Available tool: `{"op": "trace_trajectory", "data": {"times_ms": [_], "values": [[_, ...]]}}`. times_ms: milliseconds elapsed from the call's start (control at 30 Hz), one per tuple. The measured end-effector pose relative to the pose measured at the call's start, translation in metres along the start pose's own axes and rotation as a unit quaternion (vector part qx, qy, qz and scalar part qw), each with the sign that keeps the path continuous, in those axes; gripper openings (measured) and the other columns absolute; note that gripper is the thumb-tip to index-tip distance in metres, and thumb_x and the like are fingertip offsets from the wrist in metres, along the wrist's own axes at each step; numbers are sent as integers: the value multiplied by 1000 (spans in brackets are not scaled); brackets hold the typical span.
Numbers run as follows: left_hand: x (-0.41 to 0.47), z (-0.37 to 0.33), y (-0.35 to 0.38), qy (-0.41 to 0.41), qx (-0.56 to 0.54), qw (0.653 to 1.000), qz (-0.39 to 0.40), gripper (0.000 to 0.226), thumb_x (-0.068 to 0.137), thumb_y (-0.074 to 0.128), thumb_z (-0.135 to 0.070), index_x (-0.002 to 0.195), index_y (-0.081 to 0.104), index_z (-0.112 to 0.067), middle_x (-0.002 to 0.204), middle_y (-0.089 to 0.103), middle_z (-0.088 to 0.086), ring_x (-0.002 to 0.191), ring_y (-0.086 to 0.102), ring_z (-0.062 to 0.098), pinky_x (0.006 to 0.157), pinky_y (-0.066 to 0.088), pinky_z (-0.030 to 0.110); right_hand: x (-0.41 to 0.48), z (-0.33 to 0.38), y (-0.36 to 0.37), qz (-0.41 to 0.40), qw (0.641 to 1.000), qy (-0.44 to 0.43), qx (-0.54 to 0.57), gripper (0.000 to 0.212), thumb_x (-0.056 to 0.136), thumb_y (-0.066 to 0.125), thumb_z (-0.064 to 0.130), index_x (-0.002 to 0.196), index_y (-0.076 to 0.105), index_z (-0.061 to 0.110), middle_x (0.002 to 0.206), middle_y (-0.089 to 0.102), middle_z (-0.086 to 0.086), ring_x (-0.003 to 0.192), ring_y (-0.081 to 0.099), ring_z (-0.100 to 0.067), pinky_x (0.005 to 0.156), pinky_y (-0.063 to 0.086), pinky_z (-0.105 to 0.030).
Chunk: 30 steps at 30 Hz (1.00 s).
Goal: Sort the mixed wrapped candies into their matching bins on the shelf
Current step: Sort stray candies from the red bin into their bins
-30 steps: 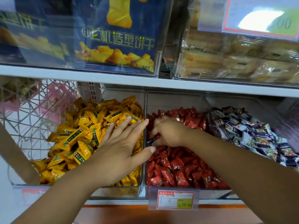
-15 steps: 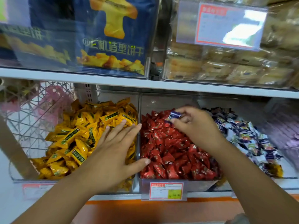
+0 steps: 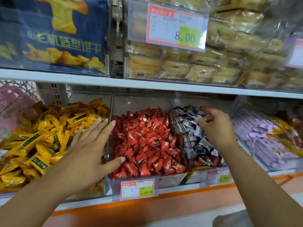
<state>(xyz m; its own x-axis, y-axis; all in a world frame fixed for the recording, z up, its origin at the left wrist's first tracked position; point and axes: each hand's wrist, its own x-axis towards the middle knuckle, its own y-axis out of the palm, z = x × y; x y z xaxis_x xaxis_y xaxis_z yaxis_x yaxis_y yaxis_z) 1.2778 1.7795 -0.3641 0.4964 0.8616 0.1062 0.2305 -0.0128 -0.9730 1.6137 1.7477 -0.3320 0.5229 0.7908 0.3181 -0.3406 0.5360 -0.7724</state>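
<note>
Three clear bins stand side by side on the lower shelf. The left bin [image 3: 107, 185] holds yellow candies [image 3: 41, 136], the middle bin [image 3: 172, 179] red candies [image 3: 144, 141], and the right bin [image 3: 213, 176] blue-and-white candies [image 3: 195, 133]. My left hand [image 3: 88, 148] lies flat with fingers spread across the divider between the yellow and red bins, its thumb on the red pile. My right hand [image 3: 214, 125] hovers over the back of the blue-and-white pile, with curled fingers and thumb pinching a blue-and-white candy [image 3: 199, 119].
The shelf above [image 3: 147, 85] carries a blue biscuit box [image 3: 62, 38] and clear packs of pastries [image 3: 188, 69] with a price card. A wire basket with pink items [image 3: 14, 104] is at the far left. Purple and yellow packets [image 3: 265, 138] fill the far right. A price tag [image 3: 137, 189] fronts the red bin.
My right hand has carried the blue-and-white candy from the back of the red bin rightwards to the blue-and-white bin. My left hand stays spread over the yellow/red divider. My view shifted right.
</note>
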Motion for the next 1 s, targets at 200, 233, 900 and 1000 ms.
{"op": "trace_trajectory", "data": {"times_ms": [200, 233, 900, 1000], "values": [[-3, 4, -3, 11, -43, 999, 5, 119, 44, -4, -101, 144, -22, -41, 150, -28, -23, 137, -32, -5, 119, -14, 35, -35, 63, 5, 65, 977, -201, 19, 25, 91, 63, 22, 116, 66, 22, 101, 56, 9, 100, 56, -11, 86, 41, -21], [-4, 6, -4, 13, -43, 999, 9, 118, 46, 2, -101, 144, -22, -42, 149, -29, -24, 136, -33, -6, 118, -14, 35, -40, 71, 14, 138, 967, -213, -10, 29, 93, 61, 24, 122, 62, 25, 109, 57, 8, 103, 55, -10, 90, 41, -20], [-8, 17, -8, 33, -31, 999, 25, 100, 61, 12, -88, 143, -26, -46, 142, -38, -34, 130, -37, -12, 115, -19, 34, 42, 100, 75, 404, 903, -110, -94, 61, 93, 61, 37, 147, 32, 39, 152, 37, 2, 134, 40, -20, 111, 33, -32], [-7, 17, -8, 33, -41, 998, 24, 99, 61, 13, -88, 143, -24, -47, 143, -37, -35, 131, -37, -12, 115, -20, 34, 44, 102, 96, 450, 866, -110, -188, 92, 83, 71, 43, 153, 12, 35, 158, 25, -1, 140, 32, -23, 114, 28, -33]]}}
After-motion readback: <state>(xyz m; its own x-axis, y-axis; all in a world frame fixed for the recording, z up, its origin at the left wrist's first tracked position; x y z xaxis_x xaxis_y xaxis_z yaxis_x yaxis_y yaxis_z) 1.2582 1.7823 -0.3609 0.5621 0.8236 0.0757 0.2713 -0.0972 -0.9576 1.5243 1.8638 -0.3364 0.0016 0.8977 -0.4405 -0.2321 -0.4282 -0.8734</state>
